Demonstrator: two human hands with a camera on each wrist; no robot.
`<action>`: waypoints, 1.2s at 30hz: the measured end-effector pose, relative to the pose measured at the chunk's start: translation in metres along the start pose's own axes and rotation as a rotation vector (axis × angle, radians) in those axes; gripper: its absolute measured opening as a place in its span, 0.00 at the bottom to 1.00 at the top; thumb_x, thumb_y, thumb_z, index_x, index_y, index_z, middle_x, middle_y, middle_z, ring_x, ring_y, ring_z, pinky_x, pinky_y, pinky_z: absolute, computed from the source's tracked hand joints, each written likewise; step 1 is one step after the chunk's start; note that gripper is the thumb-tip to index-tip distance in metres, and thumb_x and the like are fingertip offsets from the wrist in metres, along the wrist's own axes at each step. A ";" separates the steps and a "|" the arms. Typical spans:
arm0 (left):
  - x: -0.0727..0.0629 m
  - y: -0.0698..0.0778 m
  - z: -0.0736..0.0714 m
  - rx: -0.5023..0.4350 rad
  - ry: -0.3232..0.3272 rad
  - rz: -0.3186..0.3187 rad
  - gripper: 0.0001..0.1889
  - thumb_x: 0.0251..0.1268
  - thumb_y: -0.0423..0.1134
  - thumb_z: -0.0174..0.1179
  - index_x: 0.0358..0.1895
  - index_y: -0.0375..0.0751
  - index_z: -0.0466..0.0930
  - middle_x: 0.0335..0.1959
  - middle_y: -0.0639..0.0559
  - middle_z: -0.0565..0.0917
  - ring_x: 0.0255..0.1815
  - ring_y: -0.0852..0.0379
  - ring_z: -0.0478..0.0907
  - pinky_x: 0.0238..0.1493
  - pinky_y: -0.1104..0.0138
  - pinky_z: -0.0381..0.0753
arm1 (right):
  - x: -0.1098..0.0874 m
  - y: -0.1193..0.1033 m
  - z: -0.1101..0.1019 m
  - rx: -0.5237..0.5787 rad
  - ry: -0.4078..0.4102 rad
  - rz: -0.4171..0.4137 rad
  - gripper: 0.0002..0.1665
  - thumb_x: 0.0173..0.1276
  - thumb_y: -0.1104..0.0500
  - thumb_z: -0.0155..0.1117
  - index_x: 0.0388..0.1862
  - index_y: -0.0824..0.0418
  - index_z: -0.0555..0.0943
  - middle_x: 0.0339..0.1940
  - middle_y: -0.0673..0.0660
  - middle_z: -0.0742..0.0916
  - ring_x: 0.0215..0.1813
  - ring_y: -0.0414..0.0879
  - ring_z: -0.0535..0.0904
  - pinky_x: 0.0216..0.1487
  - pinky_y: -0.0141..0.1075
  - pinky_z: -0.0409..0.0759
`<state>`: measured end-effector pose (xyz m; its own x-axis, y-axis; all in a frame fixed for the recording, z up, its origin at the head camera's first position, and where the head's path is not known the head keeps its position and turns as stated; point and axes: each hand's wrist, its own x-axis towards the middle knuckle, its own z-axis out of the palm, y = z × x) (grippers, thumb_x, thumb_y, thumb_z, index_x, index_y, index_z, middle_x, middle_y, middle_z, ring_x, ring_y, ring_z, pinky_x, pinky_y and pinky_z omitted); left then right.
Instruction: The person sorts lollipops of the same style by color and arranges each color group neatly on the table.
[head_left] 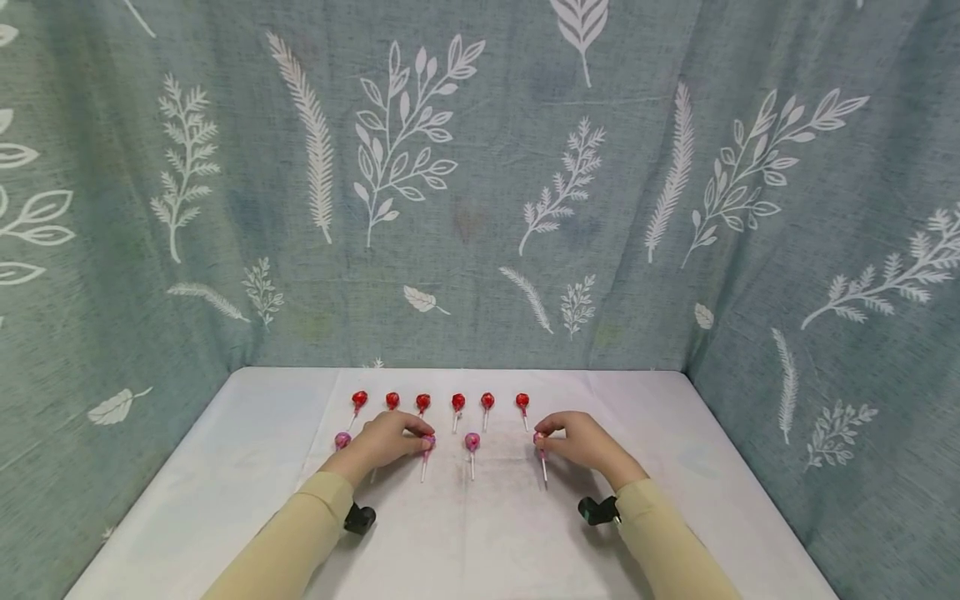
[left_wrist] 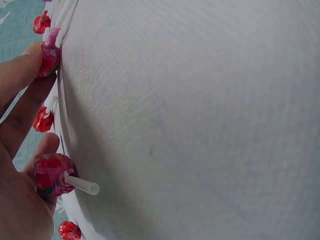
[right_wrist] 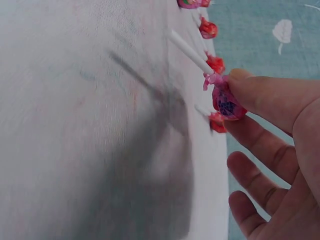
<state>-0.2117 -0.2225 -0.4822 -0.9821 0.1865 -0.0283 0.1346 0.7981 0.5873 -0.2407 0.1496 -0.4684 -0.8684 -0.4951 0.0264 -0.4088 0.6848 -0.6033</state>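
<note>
Between thumb and forefinger my left hand (head_left: 385, 441) pinches a pink-wrapped lollipop (head_left: 428, 442) by its head, the white stick pointing toward me. Another pink lollipop (left_wrist: 54, 174) lies under that hand, close to the palm in the left wrist view. To its left is a third pink lollipop (head_left: 342, 440), partly hidden by the wrist. My right hand (head_left: 587, 443) pinches a pink-purple lollipop (right_wrist: 227, 103) by its head; the stick is off the cloth, with a shadow beneath. One more pink lollipop (head_left: 472, 442) lies between the hands, touched by neither.
Behind the hands, several red lollipops (head_left: 458, 402) lie in a row across the white-covered table (head_left: 480, 550), sticks toward me. A green leaf-patterned curtain (head_left: 465, 275) closes off the back and both sides.
</note>
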 end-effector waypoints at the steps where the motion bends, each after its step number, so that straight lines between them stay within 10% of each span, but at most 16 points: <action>1: 0.000 0.000 0.000 -0.004 0.000 -0.003 0.10 0.60 0.50 0.70 0.45 0.61 0.88 0.43 0.67 0.84 0.53 0.54 0.79 0.57 0.46 0.71 | 0.002 -0.001 0.001 0.001 0.002 0.003 0.12 0.68 0.49 0.69 0.47 0.51 0.87 0.42 0.43 0.86 0.52 0.48 0.80 0.52 0.49 0.77; 21: 0.002 0.002 0.005 -0.004 0.001 0.008 0.11 0.60 0.51 0.70 0.45 0.61 0.88 0.42 0.68 0.84 0.50 0.57 0.79 0.54 0.50 0.75 | 0.026 -0.012 0.023 -0.026 -0.050 0.010 0.13 0.68 0.51 0.69 0.47 0.54 0.87 0.36 0.44 0.85 0.37 0.41 0.77 0.38 0.37 0.78; 36: 0.002 0.006 0.003 0.071 0.038 0.059 0.08 0.59 0.52 0.71 0.40 0.64 0.83 0.39 0.71 0.83 0.49 0.58 0.79 0.56 0.46 0.67 | 0.024 -0.016 0.022 -0.031 -0.032 0.025 0.19 0.69 0.49 0.68 0.53 0.57 0.86 0.40 0.45 0.85 0.40 0.42 0.78 0.45 0.39 0.79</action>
<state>-0.2125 -0.2152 -0.4813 -0.9763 0.2134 0.0358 0.1998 0.8256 0.5278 -0.2483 0.1149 -0.4761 -0.8694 -0.4939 -0.0143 -0.3958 0.7135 -0.5782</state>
